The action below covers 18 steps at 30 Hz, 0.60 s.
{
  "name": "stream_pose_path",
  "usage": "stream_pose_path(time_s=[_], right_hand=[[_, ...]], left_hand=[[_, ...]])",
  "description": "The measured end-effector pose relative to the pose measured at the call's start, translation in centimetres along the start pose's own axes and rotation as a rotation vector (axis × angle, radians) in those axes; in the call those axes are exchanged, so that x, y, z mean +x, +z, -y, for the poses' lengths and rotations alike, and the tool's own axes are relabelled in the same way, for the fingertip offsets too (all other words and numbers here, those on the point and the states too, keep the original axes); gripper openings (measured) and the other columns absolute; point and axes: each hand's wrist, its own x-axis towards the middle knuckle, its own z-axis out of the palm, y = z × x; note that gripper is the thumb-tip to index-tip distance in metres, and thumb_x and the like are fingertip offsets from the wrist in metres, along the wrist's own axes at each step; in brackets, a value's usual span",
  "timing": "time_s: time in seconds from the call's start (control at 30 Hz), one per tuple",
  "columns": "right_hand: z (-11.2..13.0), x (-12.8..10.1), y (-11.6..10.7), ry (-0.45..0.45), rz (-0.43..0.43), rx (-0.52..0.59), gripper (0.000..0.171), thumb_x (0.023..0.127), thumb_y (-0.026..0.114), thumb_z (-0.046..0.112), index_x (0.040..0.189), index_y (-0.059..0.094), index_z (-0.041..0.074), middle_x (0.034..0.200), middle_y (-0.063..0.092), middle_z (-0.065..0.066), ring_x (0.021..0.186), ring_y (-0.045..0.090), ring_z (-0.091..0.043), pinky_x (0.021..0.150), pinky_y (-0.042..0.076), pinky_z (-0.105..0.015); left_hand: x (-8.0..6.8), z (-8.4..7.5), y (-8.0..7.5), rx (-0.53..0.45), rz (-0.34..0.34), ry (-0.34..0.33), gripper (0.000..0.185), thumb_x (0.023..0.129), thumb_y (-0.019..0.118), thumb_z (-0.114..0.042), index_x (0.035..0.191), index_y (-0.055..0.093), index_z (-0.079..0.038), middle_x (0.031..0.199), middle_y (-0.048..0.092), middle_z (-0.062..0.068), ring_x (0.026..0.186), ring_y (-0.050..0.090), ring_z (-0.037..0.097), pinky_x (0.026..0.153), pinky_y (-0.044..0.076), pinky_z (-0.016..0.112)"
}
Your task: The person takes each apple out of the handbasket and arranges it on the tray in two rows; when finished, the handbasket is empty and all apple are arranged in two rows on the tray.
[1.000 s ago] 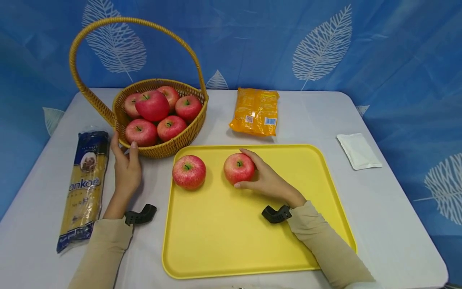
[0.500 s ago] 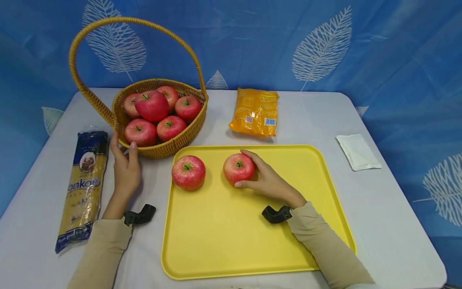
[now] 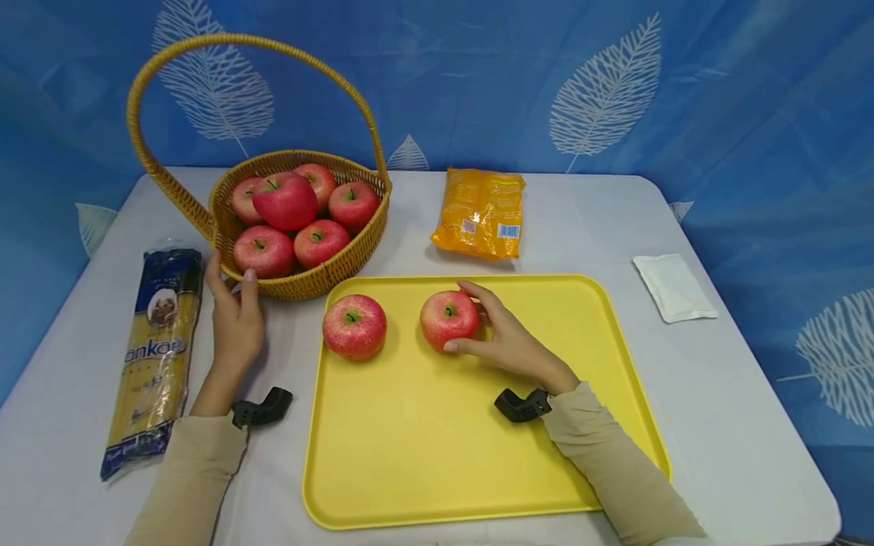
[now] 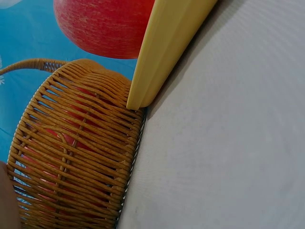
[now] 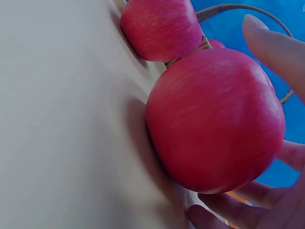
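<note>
My left hand [image 3: 237, 322] holds the near left rim of a wicker basket [image 3: 321, 284], thumb at the front and fingers along the outside. Several red apples fill it, one [image 3: 285, 201] on top. In the left wrist view, the basket's woven side [image 4: 78, 152] is close up, with a bit of hand at the left edge. On the yellow tray [image 3: 410, 455], my right hand [image 3: 508, 341] curls round an apple [image 3: 447, 322]. From the right wrist, fingers lie against this apple [image 5: 214, 121] while the thumb stands off it. Another apple [image 3: 354, 327] sits at the tray's left corner.
A long pack of spaghetti [image 3: 153, 364] lies left of the left forearm. Behind the tray is an orange packet [image 3: 481, 212], and a small white sachet [image 3: 674, 288] lies to the right. The basket's tall handle [image 3: 253, 42] arches high at the back left.
The head view has shifted very slightly. Both hands keep their places at the basket and the apple.
</note>
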Motion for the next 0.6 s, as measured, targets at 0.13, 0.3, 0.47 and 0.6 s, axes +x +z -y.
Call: stream_pose_path(time_s=[0.13, 0.3, 0.47, 0.6], right_hand=[[0.0, 0.0, -0.2, -0.017, -0.019, 0.016, 0.088, 0.073, 0.071, 0.044, 0.143, 0.021, 0.025, 0.146, 0.026, -0.001, 0.124, 0.041, -0.025, 0.104, 0.033, -0.045], [-0.2, 0.0, -0.5, -0.090, -0.069, 0.050, 0.081, 0.077, 0.070, 0.035, 0.141, 0.025, 0.018, 0.144, 0.029, -0.007, 0.126, 0.038, -0.026, 0.104, 0.033, -0.046], [0.0, 0.0, -1.0, -0.190, -0.128, 0.078, 0.075, 0.079, 0.069, 0.026, 0.140, 0.028, 0.014, 0.144, 0.031, -0.008, 0.130, 0.033, -0.028, 0.105, 0.029, -0.047], [0.8, 0.1, -1.3, -0.229, -0.165, 0.073, 0.071, 0.081, 0.067, 0.027, 0.139, 0.030, 0.013, 0.142, 0.035, -0.005, 0.131, 0.033, -0.025, 0.106, 0.029, -0.045]], left_hand=[[0.0, 0.0, 0.0, -0.009, -0.002, 0.009, 0.058, 0.096, 0.034, -0.040, 0.144, 0.006, -0.025, 0.145, 0.028, 0.018, 0.129, 0.034, 0.034, 0.104, 0.028, 0.053], [-0.1, -0.1, 0.0, -0.017, 0.003, 0.005, 0.058, 0.096, 0.034, -0.039, 0.144, 0.005, -0.025, 0.146, 0.027, 0.017, 0.129, 0.033, 0.034, 0.103, 0.029, 0.052], [-0.2, -0.2, 0.0, -0.021, 0.001, 0.007, 0.058, 0.097, 0.034, -0.038, 0.144, 0.005, -0.025, 0.144, 0.030, 0.020, 0.128, 0.035, 0.035, 0.102, 0.029, 0.053], [-0.2, -0.2, -0.1, -0.030, 0.000, 0.014, 0.058, 0.097, 0.035, -0.037, 0.145, 0.005, -0.025, 0.143, 0.031, 0.021, 0.127, 0.035, 0.035, 0.102, 0.029, 0.053]])
